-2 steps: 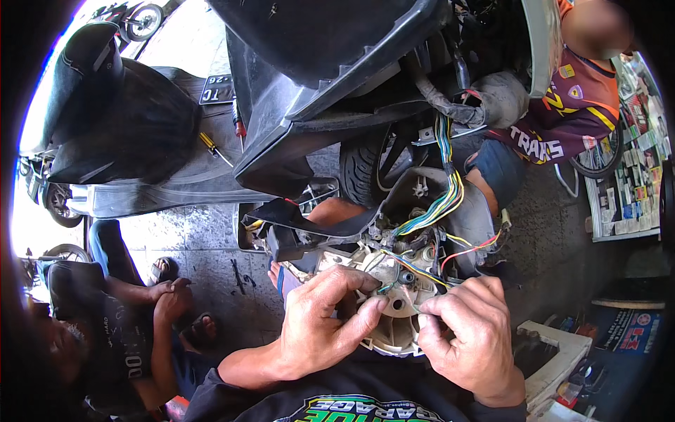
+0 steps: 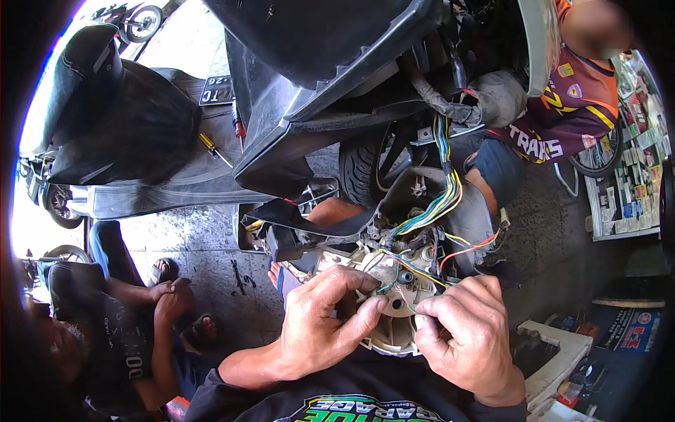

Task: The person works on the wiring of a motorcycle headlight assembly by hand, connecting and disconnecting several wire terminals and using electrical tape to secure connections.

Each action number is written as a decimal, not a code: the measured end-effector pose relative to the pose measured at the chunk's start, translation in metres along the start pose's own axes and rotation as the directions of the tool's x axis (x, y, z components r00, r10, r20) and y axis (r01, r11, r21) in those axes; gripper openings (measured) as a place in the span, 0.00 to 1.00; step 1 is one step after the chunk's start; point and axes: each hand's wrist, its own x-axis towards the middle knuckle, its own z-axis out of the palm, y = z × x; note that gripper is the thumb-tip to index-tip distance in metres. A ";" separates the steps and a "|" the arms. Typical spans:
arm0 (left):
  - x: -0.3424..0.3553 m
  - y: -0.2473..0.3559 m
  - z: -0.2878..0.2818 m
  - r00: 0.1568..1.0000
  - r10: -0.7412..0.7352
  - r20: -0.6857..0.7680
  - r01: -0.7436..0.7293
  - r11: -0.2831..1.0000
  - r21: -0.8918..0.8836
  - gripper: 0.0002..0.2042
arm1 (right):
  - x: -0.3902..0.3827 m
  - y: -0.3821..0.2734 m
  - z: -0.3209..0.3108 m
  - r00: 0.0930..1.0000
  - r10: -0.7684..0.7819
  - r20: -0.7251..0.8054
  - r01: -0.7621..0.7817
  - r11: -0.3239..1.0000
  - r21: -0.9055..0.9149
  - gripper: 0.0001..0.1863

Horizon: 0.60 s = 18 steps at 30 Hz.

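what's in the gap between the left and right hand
In the head view, part of a cream plastic housing shows between the left hand and the right hand, with a thin green wire over it, nearer the left one.

From the person's head, the left fisheye camera is looking steeply down and slightly forward, catching the left hand (image 2: 313,320) and right hand (image 2: 467,327) close up at lower centre, the wearer's shirt (image 2: 271,397) along the bottom edge, and a far smaller, distant motorcycle wheel (image 2: 143,22) at upper left.
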 end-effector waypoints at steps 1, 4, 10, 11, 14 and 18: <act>0.000 0.001 0.001 1.000 -0.019 0.001 0.019 1.000 -0.013 0.09 | -0.001 0.001 0.000 1.000 -0.010 0.009 0.010 1.000 0.002 0.07; -0.001 0.003 0.002 0.997 -0.071 0.008 0.071 0.996 -0.048 0.09 | -0.004 0.004 -0.001 0.999 -0.031 0.032 0.031 1.000 0.001 0.07; -0.006 0.000 0.006 0.982 -0.189 0.025 0.191 0.967 -0.172 0.09 | -0.004 0.010 0.001 0.997 -0.036 0.064 0.039 0.999 -0.036 0.09; -0.005 0.001 0.007 0.981 -0.194 0.022 0.195 0.964 -0.182 0.09 | -0.004 0.010 0.001 0.997 -0.034 0.073 0.038 0.998 -0.045 0.09; -0.006 0.001 0.005 0.978 -0.202 0.044 0.206 0.962 -0.181 0.09 | -0.003 0.008 -0.001 0.995 -0.029 0.094 0.035 0.997 -0.066 0.09; -0.007 0.000 0.004 0.983 -0.172 0.061 0.179 0.975 -0.129 0.08 | 0.002 0.005 0.001 0.999 -0.028 0.030 0.031 0.995 -0.093 0.07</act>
